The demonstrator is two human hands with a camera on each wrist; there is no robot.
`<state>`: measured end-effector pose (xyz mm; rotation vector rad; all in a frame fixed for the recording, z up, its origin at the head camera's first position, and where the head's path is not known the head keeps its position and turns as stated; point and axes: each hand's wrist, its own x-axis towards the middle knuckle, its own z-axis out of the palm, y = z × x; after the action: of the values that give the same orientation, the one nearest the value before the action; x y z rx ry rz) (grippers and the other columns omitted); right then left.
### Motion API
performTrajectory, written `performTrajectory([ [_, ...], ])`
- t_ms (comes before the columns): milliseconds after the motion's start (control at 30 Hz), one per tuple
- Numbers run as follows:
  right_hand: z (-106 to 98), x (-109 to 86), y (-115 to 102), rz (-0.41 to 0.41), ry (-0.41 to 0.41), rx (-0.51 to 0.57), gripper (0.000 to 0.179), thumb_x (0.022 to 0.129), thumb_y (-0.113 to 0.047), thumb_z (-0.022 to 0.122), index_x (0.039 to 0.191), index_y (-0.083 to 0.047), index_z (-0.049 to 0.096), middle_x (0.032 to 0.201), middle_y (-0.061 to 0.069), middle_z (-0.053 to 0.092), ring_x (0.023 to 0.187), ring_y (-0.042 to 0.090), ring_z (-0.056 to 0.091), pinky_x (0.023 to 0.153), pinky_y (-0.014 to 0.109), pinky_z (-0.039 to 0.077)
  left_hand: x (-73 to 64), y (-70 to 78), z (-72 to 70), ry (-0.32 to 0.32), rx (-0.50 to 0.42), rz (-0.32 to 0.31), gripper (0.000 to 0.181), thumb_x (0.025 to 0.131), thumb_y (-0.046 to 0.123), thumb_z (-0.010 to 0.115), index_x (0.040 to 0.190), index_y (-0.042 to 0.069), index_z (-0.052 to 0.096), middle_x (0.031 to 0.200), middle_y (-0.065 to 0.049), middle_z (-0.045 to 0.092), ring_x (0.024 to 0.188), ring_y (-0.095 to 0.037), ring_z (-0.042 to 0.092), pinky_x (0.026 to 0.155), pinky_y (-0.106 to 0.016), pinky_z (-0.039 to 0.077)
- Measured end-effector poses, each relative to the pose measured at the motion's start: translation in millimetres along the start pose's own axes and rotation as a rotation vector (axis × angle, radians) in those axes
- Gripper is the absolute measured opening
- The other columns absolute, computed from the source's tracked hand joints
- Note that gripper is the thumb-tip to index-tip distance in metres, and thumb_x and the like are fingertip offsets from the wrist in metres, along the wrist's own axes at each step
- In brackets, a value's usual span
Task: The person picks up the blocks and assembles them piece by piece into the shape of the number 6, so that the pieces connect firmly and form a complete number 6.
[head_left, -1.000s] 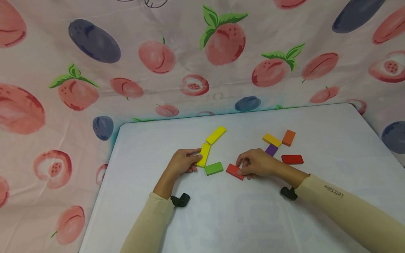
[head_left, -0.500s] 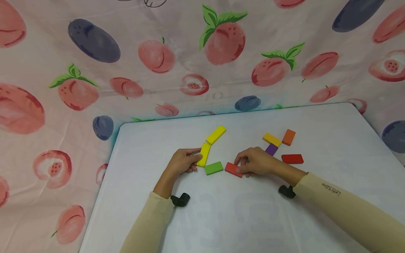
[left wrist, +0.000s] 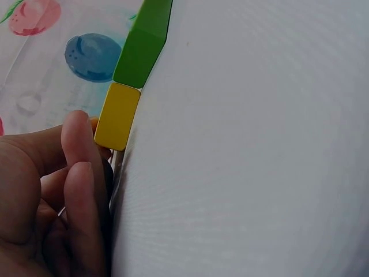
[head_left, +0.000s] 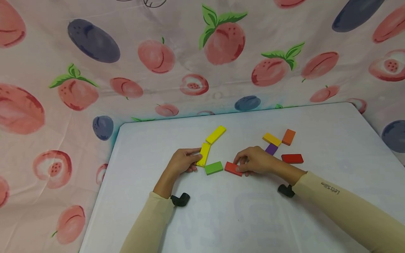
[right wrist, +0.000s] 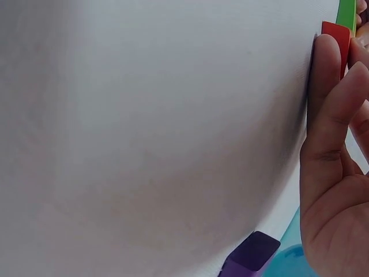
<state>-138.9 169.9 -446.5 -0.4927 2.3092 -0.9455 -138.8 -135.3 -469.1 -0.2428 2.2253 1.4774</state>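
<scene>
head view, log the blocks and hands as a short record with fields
left hand: grips the near yellow block
right hand: pinches the bright red block
between those blocks: green block
beyond the near yellow block: far yellow block
farther right: amber block, orange block, dark red block, purple block partly hidden
surface: white tabletop

The left hand (left wrist: pixel 53 190) touches the yellow block (left wrist: pixel 118 117); the green block (left wrist: pixel 141 49) lies just beyond on the white bench (left wrist: pixel 248 144).
</scene>
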Motion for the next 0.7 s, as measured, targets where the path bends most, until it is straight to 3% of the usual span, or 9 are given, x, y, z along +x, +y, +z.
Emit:
performTrajectory([
  [700, 0.3, 0.1, -1.4, 0.009, 0.005, -0.007, 0.021, 0.09, -0.023, 0.079, 0.108, -0.014, 0.074, 0.074, 0.0, 0.067, 0.061, 0.017, 0.067, 0.063, 0.029, 0.054, -0.6, 0.3, -0.2, 0.001, 0.002, -0.015, 0.04, 0.094, 0.031, 0.075, 0.133, 0.029, 0.07, 0.071, -0.005, 0.065, 0.056, -0.014, 0.065, 0.054, -0.023, 0.051],
])
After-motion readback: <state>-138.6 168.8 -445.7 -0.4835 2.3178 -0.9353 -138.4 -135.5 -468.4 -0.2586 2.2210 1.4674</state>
